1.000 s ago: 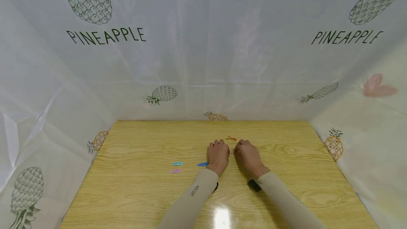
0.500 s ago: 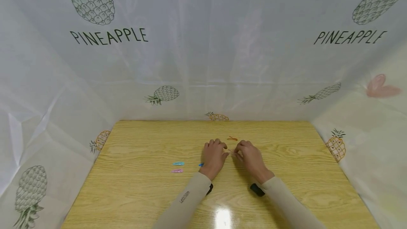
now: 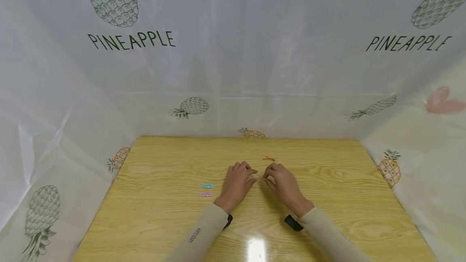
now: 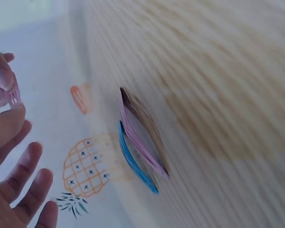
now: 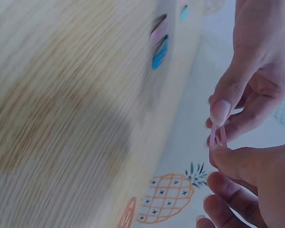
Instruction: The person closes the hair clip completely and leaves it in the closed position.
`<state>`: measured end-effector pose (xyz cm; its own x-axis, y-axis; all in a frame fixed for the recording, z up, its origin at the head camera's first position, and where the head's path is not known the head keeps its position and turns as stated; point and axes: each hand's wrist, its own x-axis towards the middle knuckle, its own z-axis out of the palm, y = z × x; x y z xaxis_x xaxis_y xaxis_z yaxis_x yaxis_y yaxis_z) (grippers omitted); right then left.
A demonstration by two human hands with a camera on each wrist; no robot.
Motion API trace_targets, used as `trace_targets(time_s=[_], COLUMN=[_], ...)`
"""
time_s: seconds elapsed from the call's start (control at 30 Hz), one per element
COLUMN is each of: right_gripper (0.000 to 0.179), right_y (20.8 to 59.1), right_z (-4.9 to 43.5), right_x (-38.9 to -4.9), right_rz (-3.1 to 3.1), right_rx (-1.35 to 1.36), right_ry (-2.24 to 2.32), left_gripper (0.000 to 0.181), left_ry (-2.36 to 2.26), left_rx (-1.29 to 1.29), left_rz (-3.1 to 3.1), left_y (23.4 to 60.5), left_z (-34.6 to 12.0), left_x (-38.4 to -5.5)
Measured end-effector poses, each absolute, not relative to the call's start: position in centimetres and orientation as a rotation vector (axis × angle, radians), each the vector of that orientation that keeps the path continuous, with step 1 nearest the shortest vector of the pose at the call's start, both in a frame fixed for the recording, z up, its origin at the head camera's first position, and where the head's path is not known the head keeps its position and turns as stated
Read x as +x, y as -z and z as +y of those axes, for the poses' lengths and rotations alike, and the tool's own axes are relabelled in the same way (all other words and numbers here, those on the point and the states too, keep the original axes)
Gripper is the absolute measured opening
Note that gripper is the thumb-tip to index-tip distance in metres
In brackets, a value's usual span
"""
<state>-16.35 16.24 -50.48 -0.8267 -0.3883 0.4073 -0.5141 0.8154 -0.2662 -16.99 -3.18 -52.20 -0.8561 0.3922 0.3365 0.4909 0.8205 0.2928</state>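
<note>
Between my two hands a pink snap hair clip (image 5: pixel 218 135) is stretched, one end at each hand's fingertips. My left hand (image 3: pixel 236 181) pinches one end by thumb and fingers, and my right hand (image 3: pixel 287 185) pinches the other. In the left wrist view the clip's slotted frame shows between the two thumbs. Below the hands, a second pink hair clip (image 4: pixel 140 142) and a blue hair clip (image 4: pixel 135 161) lie side by side on the table; in the head view my left hand and forearm hide them.
On the wooden table (image 3: pixel 164 221), an orange hair clip (image 3: pixel 269 158) lies beyond the hands. Left of my left arm are a light blue hair clip (image 3: pixel 207 186) and another pink one (image 3: pixel 205 194). A white pineapple-print sheet (image 3: pixel 240 64) encloses the table's back and sides.
My left hand has shifted left and turned, now covering the blue clip in the head view. Both hands' thumbs and fingers have spread into clearer view. The head view has swung slightly left.
</note>
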Motion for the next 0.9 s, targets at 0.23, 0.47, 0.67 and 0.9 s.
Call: trace_targets(time_s=[0.23,0.47,0.67,0.9], right_gripper=[0.02,0.021,0.022,0.023], right_y=[50.0,50.1,50.2,49.9], right_z=[15.6,15.3,15.0,14.6], right_x=[-15.8,-15.5,-15.3,-15.0], right_rz=[-2.643,-2.585,-2.497,-2.447], right_rx=[0.732,0.806,0.885,0.979], right_ry=[-0.567,-0.598,-0.609,-0.596], left_gripper=[0.018,0.013,0.011,0.01], left_ry=[0.494,0.476,0.477,0.52], left_rx=[-0.718,-0.695,-0.689,-0.719], left_rz=[-2.694,-2.654,-2.602,-2.52], left_y=[51.9,51.5,51.3,51.1], left_z=[-4.4,-5.3,-6.0,-7.0], left_x=[-16.1,-15.2,-14.4,-13.7])
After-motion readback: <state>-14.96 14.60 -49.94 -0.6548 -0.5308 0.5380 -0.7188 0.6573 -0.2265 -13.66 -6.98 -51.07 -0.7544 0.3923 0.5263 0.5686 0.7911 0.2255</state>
